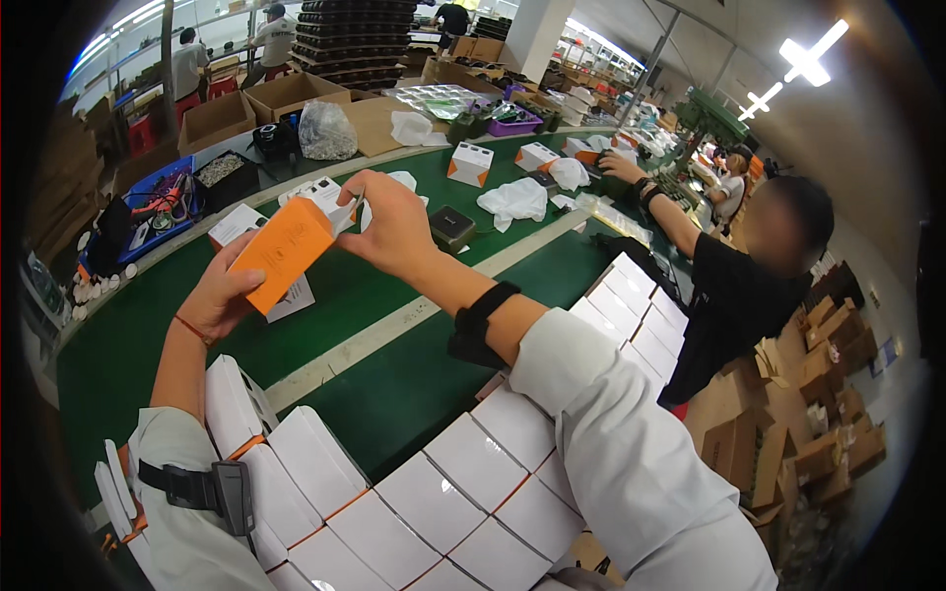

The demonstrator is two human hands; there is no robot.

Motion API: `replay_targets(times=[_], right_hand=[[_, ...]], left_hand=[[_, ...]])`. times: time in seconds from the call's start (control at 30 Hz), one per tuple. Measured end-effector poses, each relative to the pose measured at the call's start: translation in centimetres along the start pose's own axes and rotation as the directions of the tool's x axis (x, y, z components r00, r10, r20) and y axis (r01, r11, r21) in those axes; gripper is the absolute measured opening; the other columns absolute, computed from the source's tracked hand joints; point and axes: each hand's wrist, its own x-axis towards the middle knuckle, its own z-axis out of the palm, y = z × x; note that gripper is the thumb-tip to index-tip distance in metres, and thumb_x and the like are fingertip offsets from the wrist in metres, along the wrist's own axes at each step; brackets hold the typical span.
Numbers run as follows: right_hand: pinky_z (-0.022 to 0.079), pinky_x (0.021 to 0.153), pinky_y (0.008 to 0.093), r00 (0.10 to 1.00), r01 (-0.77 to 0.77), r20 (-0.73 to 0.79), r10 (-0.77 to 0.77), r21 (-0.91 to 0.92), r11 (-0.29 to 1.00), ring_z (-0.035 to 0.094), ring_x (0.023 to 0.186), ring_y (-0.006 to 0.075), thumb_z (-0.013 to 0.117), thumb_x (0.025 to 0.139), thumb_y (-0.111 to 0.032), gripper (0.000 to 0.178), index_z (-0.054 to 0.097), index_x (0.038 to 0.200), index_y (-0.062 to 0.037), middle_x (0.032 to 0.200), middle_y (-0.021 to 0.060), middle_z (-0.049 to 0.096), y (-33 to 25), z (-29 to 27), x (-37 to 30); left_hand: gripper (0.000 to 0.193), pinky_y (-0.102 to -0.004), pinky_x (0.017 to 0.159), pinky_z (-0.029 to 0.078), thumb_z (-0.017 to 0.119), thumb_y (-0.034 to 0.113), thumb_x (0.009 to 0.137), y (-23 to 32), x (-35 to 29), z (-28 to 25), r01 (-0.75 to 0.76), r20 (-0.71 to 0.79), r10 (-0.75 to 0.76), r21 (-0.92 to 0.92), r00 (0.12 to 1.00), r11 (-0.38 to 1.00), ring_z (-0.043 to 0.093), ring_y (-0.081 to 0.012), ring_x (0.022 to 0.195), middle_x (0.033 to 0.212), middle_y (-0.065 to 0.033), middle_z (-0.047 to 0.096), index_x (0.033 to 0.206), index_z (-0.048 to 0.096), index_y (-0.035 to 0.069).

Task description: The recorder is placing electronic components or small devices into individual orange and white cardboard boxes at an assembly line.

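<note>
Head view: left hand (pixel 219 295) clamped on lower end of orange box (pixel 285 251), held tilted above green table (pixel 394 394), mid-width. Right hand (pixel 394 229) pinching white flap (pixel 340 209) at box's top end. Rows of white boxes (pixel 434 497) packed along near edge, running on up right edge. Small black box (pixel 452 227) just beyond right hand. Co-worker's hand (pixel 619 165) at far right corner.

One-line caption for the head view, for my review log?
Both hands, left and right, hold an orange box above a green table, with white boxes stacked in front.
</note>
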Motion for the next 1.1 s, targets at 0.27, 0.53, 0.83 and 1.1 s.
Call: replay_targets(times=[0.27, 0.53, 0.83, 1.1], right_hand=[[0.052, 0.088, 0.0328, 0.774, -0.537, 0.604, 0.192, 0.465, 0.704, 0.065, 0.093, 0.0190, 0.053, 0.104, -0.040, 0.042, 0.063, 0.121, -0.0030, 0.111, 0.0077, 0.068, 1.9, 2.4, 0.7], [0.046, 0.076, 0.0271, 0.464, -0.883, 0.853, 0.239, 0.423, 0.205, 0.056, 0.083, 0.0108, 0.061, 0.102, -0.037, 0.033, 0.070, 0.112, -0.0073, 0.104, 0.0006, 0.067, 5.6, 3.9, -2.1], [0.055, 0.085, 0.0488, 0.749, -0.430, 0.285, 0.598, -0.476, 0.767, 0.071, 0.095, 0.0358, 0.058, 0.095, -0.026, 0.032, 0.074, 0.088, 0.0014, 0.098, 0.0213, 0.073, 12.4, 4.3, -2.6], [0.049, 0.100, 0.0506, 0.736, -0.357, 0.398, 0.548, -0.459, 0.813, 0.059, 0.122, 0.0393, 0.080, 0.081, -0.052, 0.079, 0.050, 0.135, -0.0031, 0.137, 0.0190, 0.051, 8.5, 1.6, -3.0]], left_hand=[[0.094, -0.0403, 0.106, 0.051, 0.085, 0.012, 0.069, -0.2, 0.1, -1.4, -0.092, -0.266, 0.185, 0.326, 0.946, 0.941, 0.058, -0.0260, 0.127, 0.137, -0.0144, 0.056, 0.150, 0.040, 0.000], [0.107, -0.0463, 0.112, 0.046, 0.088, 0.004, 0.058, -0.6, 0.5, 1.6, -0.078, -0.165, 0.211, 0.581, 0.964, 0.810, 0.046, -0.0295, 0.139, 0.148, -0.0121, 0.047, 0.153, 0.038, 0.010], [0.102, -0.0400, 0.112, 0.043, 0.093, 0.015, 0.059, -1.9, 0.9, -0.5, 0.052, -0.212, 0.151, 0.725, 0.966, 0.687, 0.053, -0.0279, 0.131, 0.137, -0.0176, 0.055, 0.146, 0.042, 0.002], [0.108, -0.0374, 0.111, 0.042, 0.094, 0.026, 0.054, -2.3, -0.2, -1.5, 0.094, -0.193, 0.188, 0.895, 0.963, 0.436, 0.053, -0.0289, 0.130, 0.138, -0.0184, 0.053, 0.146, 0.043, 0.002]])
